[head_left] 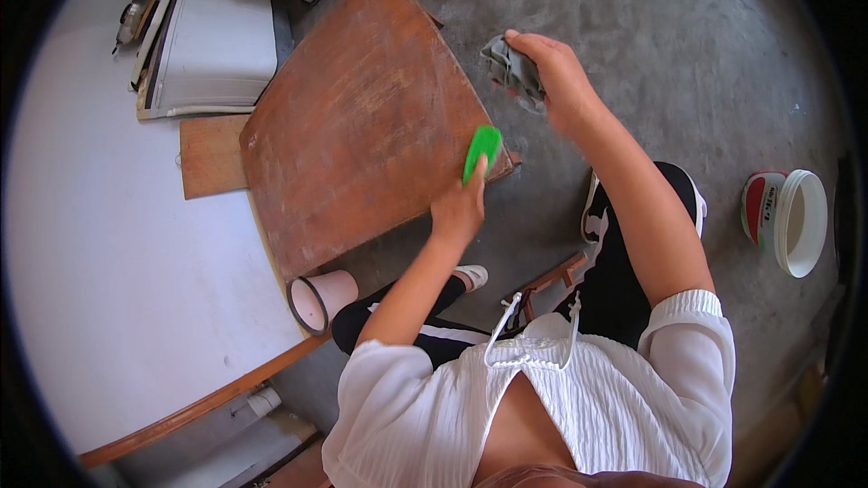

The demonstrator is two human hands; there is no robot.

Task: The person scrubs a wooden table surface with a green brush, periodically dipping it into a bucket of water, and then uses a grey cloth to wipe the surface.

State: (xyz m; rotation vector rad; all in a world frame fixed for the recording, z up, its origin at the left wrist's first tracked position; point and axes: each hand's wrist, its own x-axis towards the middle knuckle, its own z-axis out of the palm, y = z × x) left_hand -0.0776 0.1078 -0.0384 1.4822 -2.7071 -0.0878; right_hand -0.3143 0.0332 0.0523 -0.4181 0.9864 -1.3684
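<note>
My left hand [464, 200] grips a bright green plastic object [483, 149], perhaps a brush, over the near right corner of a worn reddish-brown wooden tabletop [352, 108]. What lies under the green object is hidden. My right hand [553, 74] is closed around a crumpled grey cloth [513, 69]. It is raised over the floor, to the right of the tabletop and apart from its edge. The wooden surface shows scuffs and paler worn patches.
A pink bin [332, 295] stands by the tabletop's near left corner. At the left wall are a white appliance [217, 47] and a wooden board [213, 156]. An open white bucket [803, 224] is at the far right, and a wooden stool [553, 278] is between my legs.
</note>
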